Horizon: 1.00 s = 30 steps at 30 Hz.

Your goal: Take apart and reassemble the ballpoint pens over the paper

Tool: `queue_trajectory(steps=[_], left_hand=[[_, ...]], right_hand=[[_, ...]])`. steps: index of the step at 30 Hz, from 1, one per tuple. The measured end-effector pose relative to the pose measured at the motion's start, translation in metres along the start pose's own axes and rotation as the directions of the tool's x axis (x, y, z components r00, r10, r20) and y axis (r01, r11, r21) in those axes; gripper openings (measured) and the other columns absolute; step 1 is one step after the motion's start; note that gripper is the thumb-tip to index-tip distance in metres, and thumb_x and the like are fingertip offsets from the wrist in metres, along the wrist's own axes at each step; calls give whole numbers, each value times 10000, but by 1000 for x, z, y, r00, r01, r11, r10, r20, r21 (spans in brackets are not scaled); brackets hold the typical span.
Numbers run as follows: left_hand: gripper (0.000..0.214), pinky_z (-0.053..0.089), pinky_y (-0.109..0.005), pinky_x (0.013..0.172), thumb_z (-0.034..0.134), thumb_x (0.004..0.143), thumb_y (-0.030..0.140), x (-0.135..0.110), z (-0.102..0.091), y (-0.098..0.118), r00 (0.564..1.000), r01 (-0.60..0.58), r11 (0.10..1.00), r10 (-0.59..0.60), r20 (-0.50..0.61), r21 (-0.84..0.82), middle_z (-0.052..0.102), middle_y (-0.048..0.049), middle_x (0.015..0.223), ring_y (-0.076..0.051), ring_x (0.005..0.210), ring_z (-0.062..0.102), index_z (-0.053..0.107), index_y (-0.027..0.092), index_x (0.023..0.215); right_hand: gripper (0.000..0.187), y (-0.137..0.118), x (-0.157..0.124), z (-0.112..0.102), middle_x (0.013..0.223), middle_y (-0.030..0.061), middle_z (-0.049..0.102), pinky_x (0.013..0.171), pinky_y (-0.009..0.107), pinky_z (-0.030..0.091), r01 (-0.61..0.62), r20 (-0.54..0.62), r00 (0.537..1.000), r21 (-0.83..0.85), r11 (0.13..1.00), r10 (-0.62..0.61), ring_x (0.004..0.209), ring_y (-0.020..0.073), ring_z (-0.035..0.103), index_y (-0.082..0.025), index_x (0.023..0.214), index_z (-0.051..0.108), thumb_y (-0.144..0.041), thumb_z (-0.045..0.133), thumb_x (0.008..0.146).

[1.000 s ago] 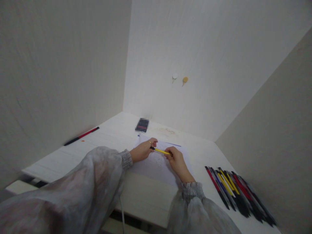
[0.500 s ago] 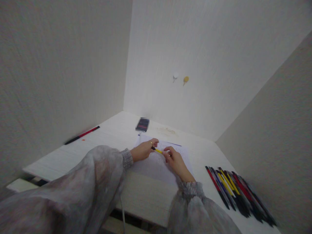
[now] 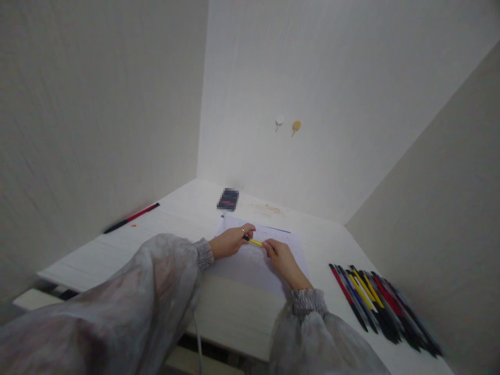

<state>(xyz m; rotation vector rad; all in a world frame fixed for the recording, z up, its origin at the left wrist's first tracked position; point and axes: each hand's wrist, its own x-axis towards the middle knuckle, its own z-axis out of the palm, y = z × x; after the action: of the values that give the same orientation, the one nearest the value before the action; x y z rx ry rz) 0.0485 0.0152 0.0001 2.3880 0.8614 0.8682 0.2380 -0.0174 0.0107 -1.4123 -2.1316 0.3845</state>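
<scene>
Between my hands is a yellow-and-black pen (image 3: 255, 242), held sideways over a white sheet of paper (image 3: 242, 273). My left hand (image 3: 230, 242), with a ring on one finger, is closed around the black end. Pinched at the yellow end, the fingertips of my right hand (image 3: 282, 260) cover its tip. Faint marks show on the paper, and a thin dark line runs along its far edge.
Several pens (image 3: 361, 291) in red, yellow, blue, grey and black lie in a row at the right. A red-and-black pen (image 3: 141, 214) rests by the left wall, near an orange scrap (image 3: 134, 225). A blurred-out dark object (image 3: 228, 199) stands behind the paper. A cable (image 3: 198, 338) hangs at the front edge.
My right fingers have drawn together around the yellow end of the pen, where they were more spread before. My left hand has hardly moved.
</scene>
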Motion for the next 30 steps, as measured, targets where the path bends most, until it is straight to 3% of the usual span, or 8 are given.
queue_trajectory(steps=[3,7,12,16,18,21,24,30], left_hand=[[366,390,-280,789,412,731,80,1,0,0,1000,10,1000,-10,-20,-2,537,-29,891,-143,843,515,339,182,1075],[383,396,-275,776,418,712,65,1,1,0,1000,9,1000,-9,-17,-8,533,-24,875,-138,820,517,342,179,1070],[414,398,-281,775,411,697,45,0,1,-1,1000,1,1000,-1,-13,12,524,-31,891,-143,828,508,342,182,1082],[426,400,-283,778,409,685,36,0,0,-1,999,16,1000,-16,-39,-4,515,-25,887,-142,827,505,342,192,1076],[434,399,-277,778,406,674,24,0,0,-2,999,8,1000,-8,-49,-9,510,-22,887,-138,825,502,341,192,1070],[436,397,-269,781,405,670,16,0,0,-4,999,-6,1000,5,-54,-14,509,-19,884,-133,826,501,339,188,1065],[433,400,-268,776,404,672,14,0,1,-5,999,-6,1000,5,-52,-10,509,-18,874,-132,823,501,339,186,1063],[427,397,-275,773,415,681,34,1,1,-2,998,9,1000,-10,-56,-25,513,-20,881,-136,817,505,332,188,1071]], right_hand=[[175,-2,-2,-1,579,-24,539,490,199,312,-5,-40,999,55,998,7,510,111,465,-176,834,529,-292,507,706],[108,-4,-2,-4,577,-12,553,505,201,318,-16,-6,1000,60,998,16,524,110,479,-171,704,538,-258,477,723],[338,-5,-1,-1,498,-3,530,531,216,326,-19,79,997,23,1000,17,495,108,480,-172,584,535,-300,324,815],[166,-7,-1,-1,607,-10,532,506,205,331,-8,-17,1000,59,998,9,544,115,473,-169,789,527,-316,497,718],[164,-6,-1,-1,673,2,537,529,203,343,14,-73,997,62,998,-9,597,119,477,-163,780,513,-270,557,664],[105,-6,0,-2,644,11,541,538,207,339,15,-48,999,42,999,-13,592,118,477,-161,677,524,-253,493,718],[301,-7,1,-1,544,7,528,516,214,321,7,37,999,10,1000,-8,526,111,468,-162,598,537,-287,358,804],[183,-10,-1,-3,600,-15,557,503,204,310,41,-52,998,-42,998,-43,534,112,479,-173,842,550,-276,545,691]])
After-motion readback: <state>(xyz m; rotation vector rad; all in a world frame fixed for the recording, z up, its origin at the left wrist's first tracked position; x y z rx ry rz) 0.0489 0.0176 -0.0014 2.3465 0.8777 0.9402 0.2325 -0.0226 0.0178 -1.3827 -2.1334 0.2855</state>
